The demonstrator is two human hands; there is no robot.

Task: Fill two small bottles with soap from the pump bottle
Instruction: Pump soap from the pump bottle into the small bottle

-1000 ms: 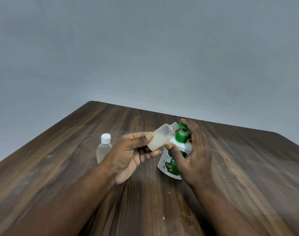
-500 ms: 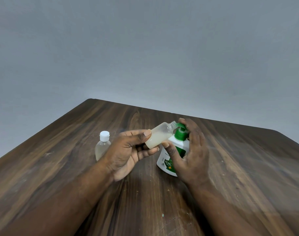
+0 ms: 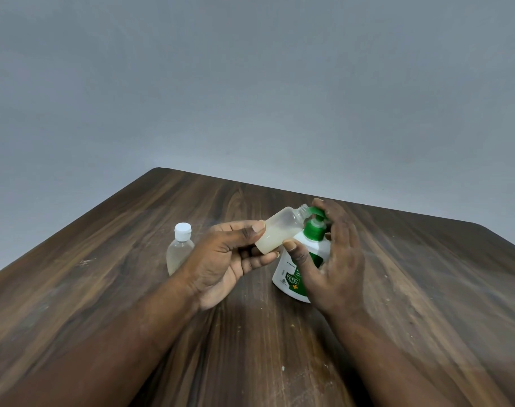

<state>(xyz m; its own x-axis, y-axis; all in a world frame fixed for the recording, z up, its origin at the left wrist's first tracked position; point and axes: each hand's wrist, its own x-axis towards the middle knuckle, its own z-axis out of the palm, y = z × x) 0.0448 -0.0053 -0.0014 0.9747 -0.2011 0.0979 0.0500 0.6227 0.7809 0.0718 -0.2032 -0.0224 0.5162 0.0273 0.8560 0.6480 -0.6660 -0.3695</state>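
Observation:
My left hand holds a small uncapped translucent bottle, tilted with its threaded mouth against the green pump nozzle. Pale soap fills its lower part. The white pump bottle with a green pump head stands on the wooden table. My right hand wraps around it, fingers over the pump top and thumb on the front. A second small bottle with a white cap stands upright to the left of my left hand, holding pale liquid.
The table's far edge runs close behind the bottles, with a plain grey wall beyond. Its left edge slants down to the lower left.
The pump head has risen a little under my right hand. The small bottle stays at the nozzle, and the view has shifted slightly.

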